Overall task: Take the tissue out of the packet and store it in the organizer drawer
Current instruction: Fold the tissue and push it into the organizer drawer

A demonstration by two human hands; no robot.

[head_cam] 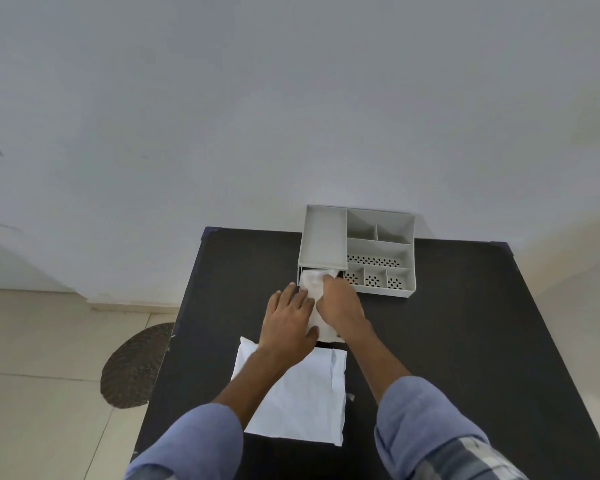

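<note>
1. Head view: right hand (340, 303) grips tissue (314, 282) at the pulled-out organizer drawer (302, 271); left hand (288, 320) lies flat, fingers spread, on the wad.
2. Risk, imo: tissue bunches at the lip and jams closing; packet (302, 400) lies near, w/ no hand on it.

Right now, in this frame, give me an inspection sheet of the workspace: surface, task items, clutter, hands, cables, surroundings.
Surface: black table, against a pale wall.
Job's things: grey organizer at the far edge, drawer pulled toward the person; tissue partly in the drawer; white packet lying flat nearer the person.
Clutter: nothing seen.
Hands: left hand resting on the tissue; right hand pressing the tissue toward the drawer.
Cables: nothing seen.
Surroundings: tiled floor, round woven mat left of the table.
</note>
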